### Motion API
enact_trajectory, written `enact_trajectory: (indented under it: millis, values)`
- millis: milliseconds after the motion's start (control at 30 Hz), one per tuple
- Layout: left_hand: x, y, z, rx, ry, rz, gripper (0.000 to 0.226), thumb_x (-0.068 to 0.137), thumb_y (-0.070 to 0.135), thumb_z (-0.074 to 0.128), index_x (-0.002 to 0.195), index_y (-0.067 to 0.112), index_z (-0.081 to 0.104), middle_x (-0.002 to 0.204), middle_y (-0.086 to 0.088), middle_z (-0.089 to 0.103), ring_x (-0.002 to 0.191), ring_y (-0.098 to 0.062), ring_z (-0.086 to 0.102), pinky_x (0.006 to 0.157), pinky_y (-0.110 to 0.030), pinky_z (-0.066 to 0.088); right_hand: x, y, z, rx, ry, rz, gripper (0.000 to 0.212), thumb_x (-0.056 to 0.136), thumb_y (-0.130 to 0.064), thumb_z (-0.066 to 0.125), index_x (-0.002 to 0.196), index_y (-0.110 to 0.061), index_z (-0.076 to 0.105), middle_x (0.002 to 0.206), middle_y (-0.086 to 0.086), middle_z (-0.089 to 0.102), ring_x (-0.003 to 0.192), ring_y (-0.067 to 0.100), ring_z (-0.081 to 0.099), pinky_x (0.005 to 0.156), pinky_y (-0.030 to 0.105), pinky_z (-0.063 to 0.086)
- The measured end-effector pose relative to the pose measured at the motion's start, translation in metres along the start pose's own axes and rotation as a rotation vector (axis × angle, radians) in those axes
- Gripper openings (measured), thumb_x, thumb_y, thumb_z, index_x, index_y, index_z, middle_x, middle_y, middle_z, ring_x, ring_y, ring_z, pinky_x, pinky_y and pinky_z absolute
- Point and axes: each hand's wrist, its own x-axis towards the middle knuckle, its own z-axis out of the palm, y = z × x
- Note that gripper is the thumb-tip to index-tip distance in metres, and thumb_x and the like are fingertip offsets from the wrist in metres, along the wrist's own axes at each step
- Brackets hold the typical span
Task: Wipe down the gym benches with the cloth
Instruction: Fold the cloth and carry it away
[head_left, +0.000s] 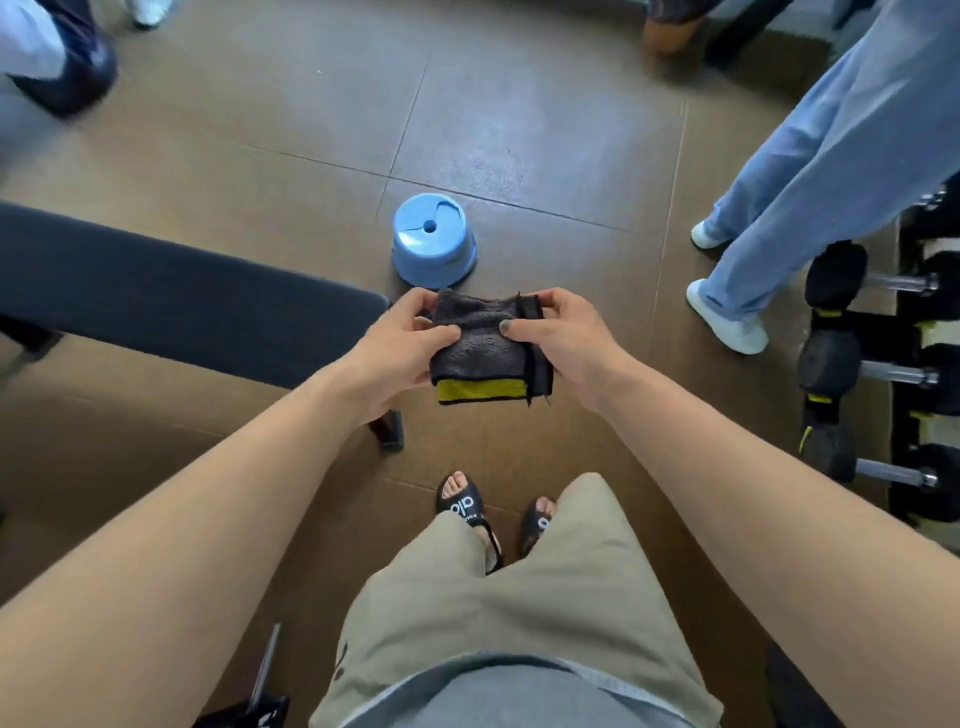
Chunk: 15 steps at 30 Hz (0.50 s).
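A folded dark grey cloth (483, 353) with a yellow underside showing at its near edge is held in the air between both hands. My left hand (400, 348) grips its left side, thumb on top. My right hand (566, 338) pinches its right side. A black padded gym bench (171, 301) stretches from the left edge to just under my left hand, and its near end stands left of the cloth.
A light blue plastic stool (434, 241) stands on the brown floor just beyond the cloth. A person in light blue trousers and white shoes (727, 317) stands at the right. A rack of black dumbbells (852, 364) lines the right edge. Another person's dark shoe (72, 73) is at top left.
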Motion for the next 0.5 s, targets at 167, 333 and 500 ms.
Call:
enact_trajectory:
  millis: [167, 333, 500]
  values:
    - [0.101, 0.063, -0.020, -0.041, 0.074, 0.005, 0.016, 0.105, 0.018, 0.057, 0.116, 0.029, 0.054, 0.118, -0.010, 0.068, 0.103, -0.021, 0.073, 0.086, -0.043, 0.064, 0.125, -0.063, -0.009, -0.233, -0.044, -0.146, 0.019, 0.093, -0.018, 0.072, 0.105, -0.025, 0.061, 0.108, 0.004, 0.072, 0.098, 0.022, 0.070, 0.087, 0.038, 0.058]
    - [0.225, 0.100, -0.026, -0.172, 0.207, -0.046, 0.020, 0.103, 0.015, 0.058, 0.115, 0.032, 0.056, 0.119, -0.009, 0.068, 0.102, -0.020, 0.073, 0.085, -0.045, 0.064, 0.271, -0.102, -0.017, -0.381, -0.138, -0.186, 0.016, 0.096, -0.022, 0.066, 0.109, -0.029, 0.061, 0.109, 0.003, 0.073, 0.093, 0.019, 0.067, 0.085, 0.035, 0.053]
    - [0.351, 0.100, -0.028, -0.296, 0.228, -0.140, 0.043, 0.096, 0.000, 0.055, 0.126, 0.031, 0.053, 0.122, -0.009, 0.066, 0.111, -0.025, 0.069, 0.092, -0.044, 0.061, 0.411, -0.105, -0.017, -0.397, -0.243, -0.044, 0.040, 0.085, -0.031, 0.071, 0.122, -0.031, 0.057, 0.119, 0.001, 0.069, 0.102, 0.024, 0.070, 0.088, 0.049, 0.060]
